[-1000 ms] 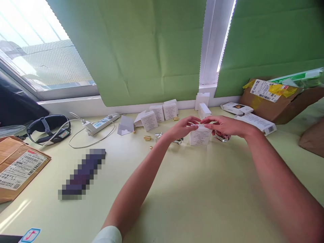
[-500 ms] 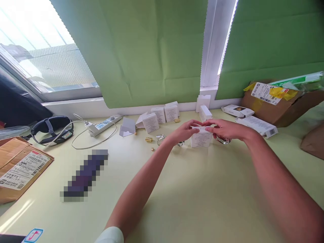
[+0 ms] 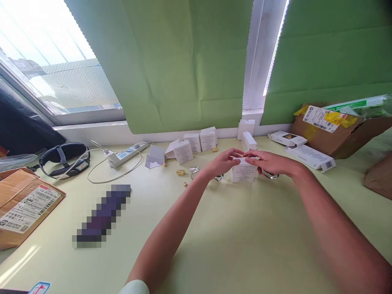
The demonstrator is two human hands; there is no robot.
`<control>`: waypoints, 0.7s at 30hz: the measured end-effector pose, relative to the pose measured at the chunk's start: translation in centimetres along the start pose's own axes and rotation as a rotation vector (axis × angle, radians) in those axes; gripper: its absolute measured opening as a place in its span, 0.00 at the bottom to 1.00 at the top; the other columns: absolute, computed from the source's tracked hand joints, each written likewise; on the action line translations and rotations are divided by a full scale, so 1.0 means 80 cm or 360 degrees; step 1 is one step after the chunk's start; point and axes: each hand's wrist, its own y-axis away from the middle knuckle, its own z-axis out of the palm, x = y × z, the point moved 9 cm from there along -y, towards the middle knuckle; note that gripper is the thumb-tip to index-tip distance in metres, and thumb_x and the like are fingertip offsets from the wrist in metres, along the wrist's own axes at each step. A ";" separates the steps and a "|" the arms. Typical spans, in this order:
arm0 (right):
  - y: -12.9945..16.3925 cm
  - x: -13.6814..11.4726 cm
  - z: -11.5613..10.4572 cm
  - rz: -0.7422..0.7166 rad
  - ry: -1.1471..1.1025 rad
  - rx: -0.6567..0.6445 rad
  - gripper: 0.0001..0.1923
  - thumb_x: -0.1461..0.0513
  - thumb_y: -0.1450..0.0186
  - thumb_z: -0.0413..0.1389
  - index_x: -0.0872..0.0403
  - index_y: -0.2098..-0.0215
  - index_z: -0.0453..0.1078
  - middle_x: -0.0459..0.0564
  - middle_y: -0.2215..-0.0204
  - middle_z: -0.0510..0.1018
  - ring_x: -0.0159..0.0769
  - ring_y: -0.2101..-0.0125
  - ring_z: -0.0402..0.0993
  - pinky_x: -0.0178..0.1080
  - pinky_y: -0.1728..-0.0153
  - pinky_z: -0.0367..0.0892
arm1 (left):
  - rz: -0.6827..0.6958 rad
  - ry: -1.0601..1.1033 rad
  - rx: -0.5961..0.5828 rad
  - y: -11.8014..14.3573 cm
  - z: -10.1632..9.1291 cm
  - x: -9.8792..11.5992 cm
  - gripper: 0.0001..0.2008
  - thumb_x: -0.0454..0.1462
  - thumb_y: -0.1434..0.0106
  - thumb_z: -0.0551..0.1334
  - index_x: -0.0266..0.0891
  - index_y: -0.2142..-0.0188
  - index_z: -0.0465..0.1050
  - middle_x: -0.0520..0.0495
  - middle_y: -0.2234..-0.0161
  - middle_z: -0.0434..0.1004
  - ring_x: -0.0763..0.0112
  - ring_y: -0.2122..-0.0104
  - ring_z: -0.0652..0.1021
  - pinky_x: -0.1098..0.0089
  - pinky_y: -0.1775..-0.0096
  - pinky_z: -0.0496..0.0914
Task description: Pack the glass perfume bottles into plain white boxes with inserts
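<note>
A small white printed box (image 3: pixel 244 173) stands upright on the pale table, with both hands at its top. My left hand (image 3: pixel 225 162) is closed on its upper left edge, thumb on the top. From the other side my right hand (image 3: pixel 266 160) grips the upper right, its thumb also on the top; the fingers behind the box are hidden. Shiny metal pieces lie close by: a silver ring-like piece (image 3: pixel 270 175) beneath my right hand, and a silver piece (image 3: pixel 194 171) left of my left hand. A brass cylinder (image 3: pixel 180 172) rests farther left.
Several white boxes (image 3: pixel 183 152) line the back, and another white box (image 3: pixel 249 141) stands behind my hands. Flat white cartons (image 3: pixel 310 158) and a brown cardboard box (image 3: pixel 330 134) are at right. A power strip (image 3: pixel 127 154), black headset (image 3: pixel 64 159) and brown parcel (image 3: pixel 30 204) occupy the left.
The view has tilted slightly, so everything sits a little lower. Both hands stay on the white box, thumbs still at its top; the box has not visibly moved on the table.
</note>
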 end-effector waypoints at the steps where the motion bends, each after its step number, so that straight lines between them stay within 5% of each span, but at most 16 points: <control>1: 0.001 -0.002 0.000 -0.0007 -0.0004 -0.0002 0.36 0.35 0.39 0.45 0.45 0.42 0.63 0.49 0.72 0.76 0.38 0.70 0.71 0.34 0.75 0.60 | -0.0001 -0.0010 -0.0003 0.000 0.000 0.000 0.16 0.42 0.36 0.57 0.45 0.49 0.66 0.45 0.46 0.70 0.66 0.51 0.72 0.64 0.50 0.66; 11: 0.004 -0.011 0.002 0.0096 -0.0054 -0.0019 0.37 0.36 0.41 0.48 0.47 0.42 0.61 0.50 0.70 0.76 0.34 0.75 0.68 0.32 0.83 0.52 | -0.0124 -0.0064 -0.0052 0.005 -0.001 -0.008 0.19 0.47 0.36 0.57 0.47 0.48 0.66 0.45 0.46 0.70 0.66 0.53 0.73 0.68 0.60 0.68; 16: 0.003 -0.005 0.002 0.0127 -0.0076 -0.0006 0.37 0.36 0.41 0.49 0.47 0.42 0.61 0.50 0.71 0.75 0.34 0.76 0.68 0.32 0.84 0.51 | -0.0122 -0.0143 -0.0007 0.002 0.000 -0.007 0.17 0.44 0.35 0.56 0.45 0.48 0.66 0.46 0.47 0.70 0.67 0.53 0.73 0.67 0.56 0.68; 21: 0.002 -0.011 -0.003 0.0046 -0.0133 0.0104 0.35 0.38 0.41 0.52 0.46 0.43 0.62 0.54 0.53 0.74 0.31 0.75 0.69 0.33 0.82 0.57 | 0.0077 -0.0309 0.0095 -0.003 -0.001 0.007 0.15 0.41 0.34 0.55 0.42 0.49 0.65 0.44 0.50 0.71 0.68 0.52 0.72 0.65 0.51 0.67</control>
